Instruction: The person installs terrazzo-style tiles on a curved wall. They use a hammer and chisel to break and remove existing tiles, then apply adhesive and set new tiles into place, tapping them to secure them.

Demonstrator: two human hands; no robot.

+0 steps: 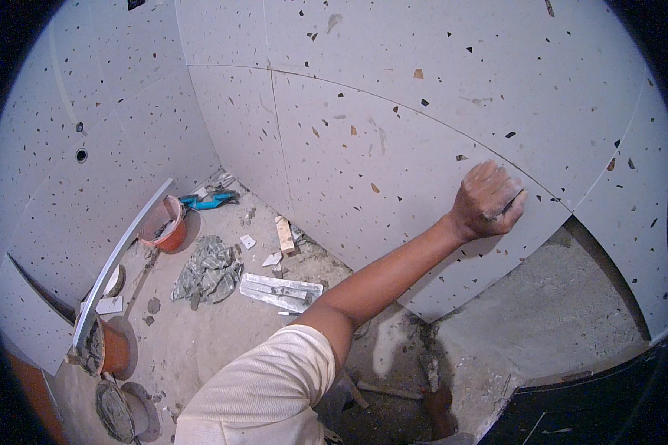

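My left hand [490, 199] is closed in a fist, its skin dusty, with nothing visible in it. It is at the face of a large pale speckled wall tile [334, 148], just below a joint line; whether it touches cannot be told. In shadow at the bottom lies a dark brown shape [439, 408], probably my right hand; its fingers are not clear. Beside it are a greyish tool end [430, 371] and a light stick-like handle [390, 390]; whether they are gripped or joined is unclear.
An untiled cement patch [542, 297] lies below right. On the floor are a flat steel trowel [280, 292], a crumpled cloth [209, 271], a wooden block [284, 234], an orange bucket [163, 224] and a blue tool [208, 201]. A long metal straightedge [119, 256] leans across the left buckets.
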